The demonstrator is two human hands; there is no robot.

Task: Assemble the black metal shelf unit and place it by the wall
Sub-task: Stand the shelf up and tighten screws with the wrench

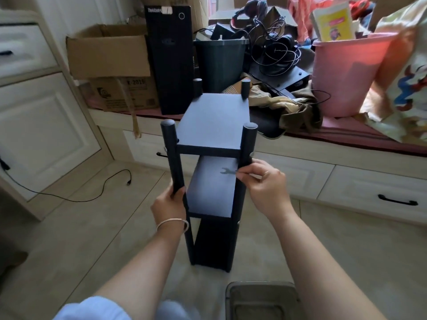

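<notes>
Pinching a small flat grey metal spanner (228, 171), your right hand (265, 181) sits just below the near-right bolt (251, 154); left hand (169, 205) grips the upright black post (173, 162).

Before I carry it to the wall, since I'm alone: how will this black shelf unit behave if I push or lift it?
The shelf unit looks tall and narrow, so a push near the top would probably tip it. Its posts and boards look rigid, so it should lift in one piece. The left hand grips one post alone, which suggests it's fairly light.

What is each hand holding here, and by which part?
Left hand grips the shelf unit by its near-left post. Right hand pinches a small flat wrench by one end.
</notes>
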